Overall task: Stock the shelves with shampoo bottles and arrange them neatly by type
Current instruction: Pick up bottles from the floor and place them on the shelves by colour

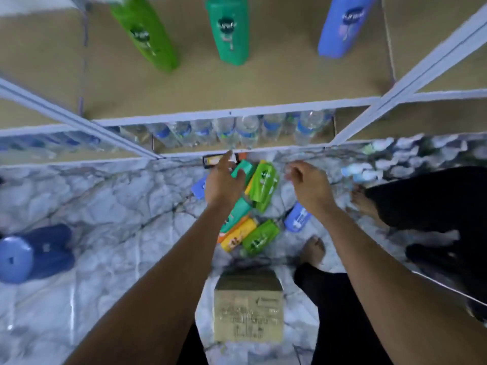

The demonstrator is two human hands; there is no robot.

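Three shampoo bottles stand on the brown shelf [263, 83]: a light green one [147, 35] at left, a teal one [230, 30] in the middle, a blue one [342, 25] at right. Below, on the marble floor, lies a heap of several bottles: green [264, 185], teal [234, 214], yellow [237, 237], a second green [259, 237] and blue [297, 217]. My left hand [224, 183] hangs over the heap with fingers extended, holding nothing. My right hand [308, 185] hovers to its right, fingers loosely curled and empty. The picture is blurred.
Clear water bottles [247, 131] fill the lower shelf. A cardboard box [247, 306] stands on the floor near my feet. A blue round stool [31, 254] lies at the left. Another person's bare foot [362, 198] and dark clothing are at the right.
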